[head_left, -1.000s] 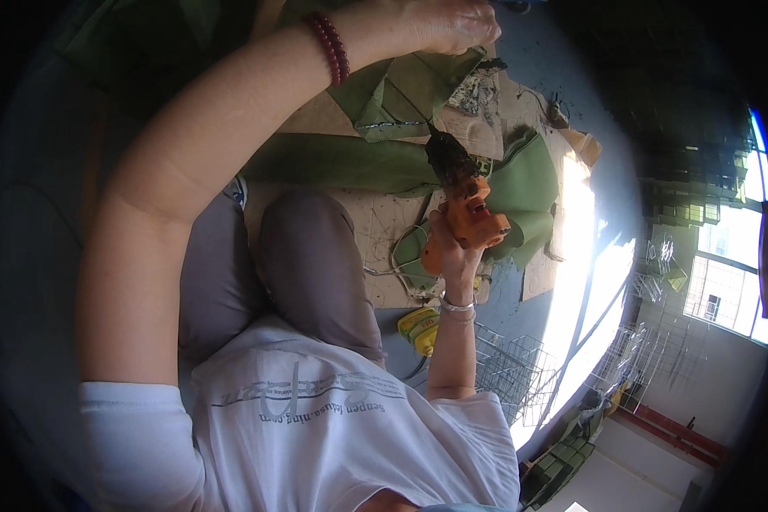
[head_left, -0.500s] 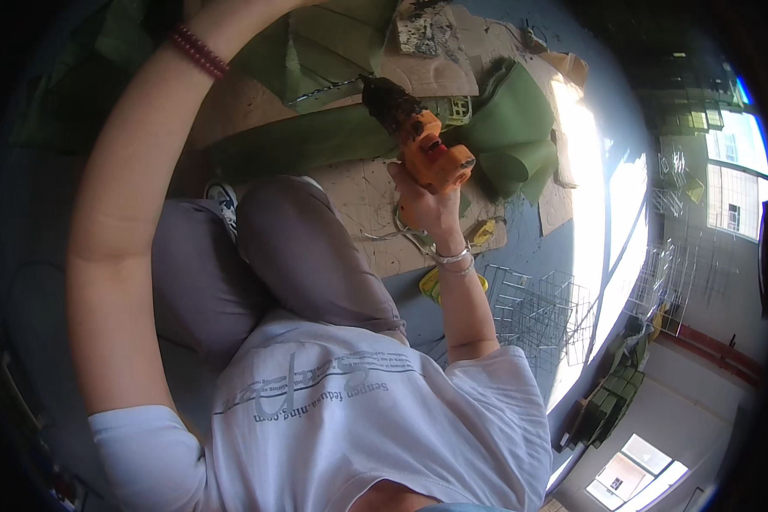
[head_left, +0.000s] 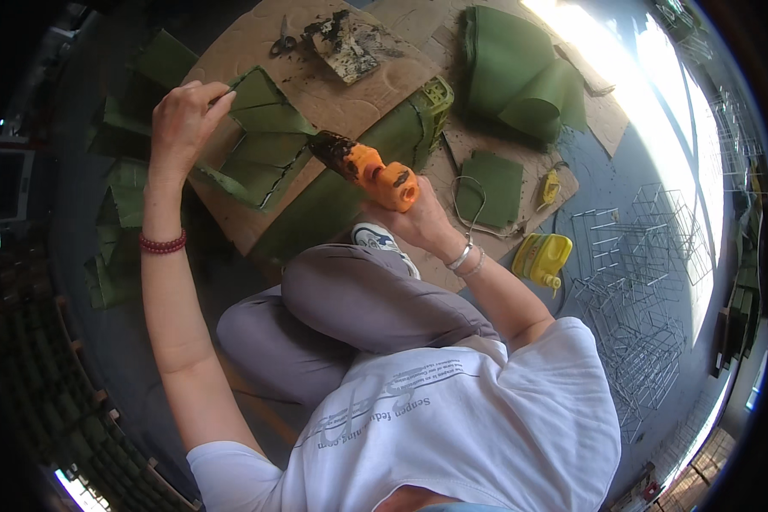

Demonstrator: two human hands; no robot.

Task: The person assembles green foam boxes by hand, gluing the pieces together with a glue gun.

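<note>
Two grips: pinching a green folded sheet (head_left: 273,118) with the left hand (head_left: 183,124), clasping an orange gun-like tool (head_left: 369,166) with the right hand (head_left: 418,218); apparently working an edge, calling for steadiness.

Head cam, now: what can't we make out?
Head view, all of these:
Orange tool: grip hidden by the right hand.
Black tip: overlaps the green piece in view, so contact can't be told.
Left hand: palm hidden behind the back of the hand.
Stacked green things, left edge: too dark and small for detail.
</note>
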